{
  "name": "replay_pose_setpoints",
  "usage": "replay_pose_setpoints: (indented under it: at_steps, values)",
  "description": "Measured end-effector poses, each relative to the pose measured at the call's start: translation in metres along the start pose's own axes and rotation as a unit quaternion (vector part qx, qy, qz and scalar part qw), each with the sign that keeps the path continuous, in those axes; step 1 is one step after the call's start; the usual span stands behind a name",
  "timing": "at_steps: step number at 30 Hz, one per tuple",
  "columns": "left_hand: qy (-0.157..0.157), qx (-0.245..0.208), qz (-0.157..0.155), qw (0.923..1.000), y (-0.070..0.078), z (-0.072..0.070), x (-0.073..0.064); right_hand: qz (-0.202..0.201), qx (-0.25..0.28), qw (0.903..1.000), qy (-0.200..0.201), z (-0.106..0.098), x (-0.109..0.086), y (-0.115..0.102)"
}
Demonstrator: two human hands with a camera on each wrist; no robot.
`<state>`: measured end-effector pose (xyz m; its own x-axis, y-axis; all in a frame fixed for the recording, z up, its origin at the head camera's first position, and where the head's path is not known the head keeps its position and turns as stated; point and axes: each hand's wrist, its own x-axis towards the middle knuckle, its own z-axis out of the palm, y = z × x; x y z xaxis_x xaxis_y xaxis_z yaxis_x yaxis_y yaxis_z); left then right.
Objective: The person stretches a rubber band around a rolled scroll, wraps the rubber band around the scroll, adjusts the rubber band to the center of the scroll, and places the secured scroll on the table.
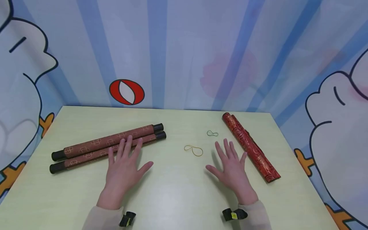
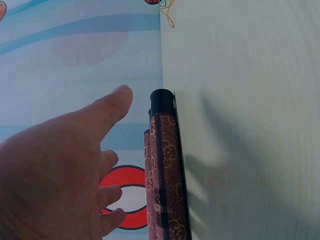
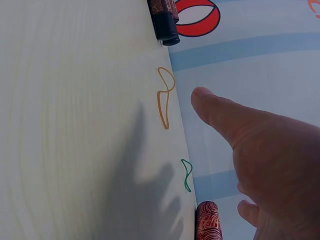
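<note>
Two brown patterned scrolls with black end knobs lie side by side at the left, a rear scroll (image 1: pixel 109 139) and a front scroll (image 1: pixel 83 159). Over the front one, my left hand (image 1: pixel 123 171) is spread with straight fingers and grips nothing. My right hand (image 1: pixel 231 169), also spread and holding nothing, hovers left of a red patterned folded roll (image 1: pixel 253 148); its shadow falls on the table. Between the hands lie a twisted yellow rubber band (image 1: pixel 197 155) and, farther back, a smaller green rubber band (image 1: pixel 212 134). The right wrist view shows the yellow band (image 3: pixel 162 100) and green band (image 3: pixel 186 175) beyond the thumb.
The pale table (image 1: pixel 172 198) ends at a back edge against a blue striped cloth backdrop (image 1: pixel 184 64) with cartoon prints. Cloth also stands at the left and right sides. Each wrist wears a black strap, the left strap (image 1: pixel 127 219) and the right strap (image 1: pixel 234 214).
</note>
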<state>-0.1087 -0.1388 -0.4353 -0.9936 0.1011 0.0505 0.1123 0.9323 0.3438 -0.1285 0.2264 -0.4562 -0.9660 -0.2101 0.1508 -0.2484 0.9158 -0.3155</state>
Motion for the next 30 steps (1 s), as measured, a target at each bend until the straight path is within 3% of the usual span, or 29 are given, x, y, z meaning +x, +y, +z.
replay_pose_setpoints:
  at_steps: [12,30]
  values:
    - [0.002,0.022,0.013,0.9997,0.001,-0.003,0.000,-0.041,-0.009,0.9991,0.003,-0.002,0.016,-0.007]
    - [-0.007,0.037,0.048,0.9982,0.010,-0.009,-0.004,-0.121,-0.021,0.9921,-0.027,0.005,0.061,-0.033]
